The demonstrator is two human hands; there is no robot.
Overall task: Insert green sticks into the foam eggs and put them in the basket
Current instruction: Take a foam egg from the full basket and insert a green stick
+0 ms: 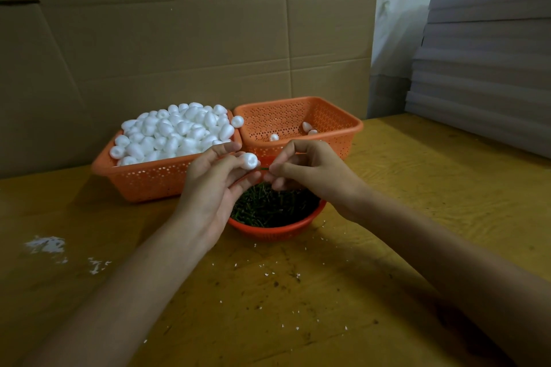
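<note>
Head cam | left hand (214, 185) pinches a foam egg (249, 160) at its fingertips; right hand (307, 170) pinches a green stick (264, 168), tip nearly at the egg, seemingly lined up to poke in | both hover over the stick bowl (277, 232); basket (356, 125) just behind, easy drop

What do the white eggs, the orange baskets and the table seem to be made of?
Eggs: apparently foam, matte white, slightly grainy; white crumbs lie on the table. Baskets: likely moulded plastic, smooth orange, walls pierced with small holes. Table: probably wood or plywood, yellowish, with visible grain and dark scuffs.
</note>
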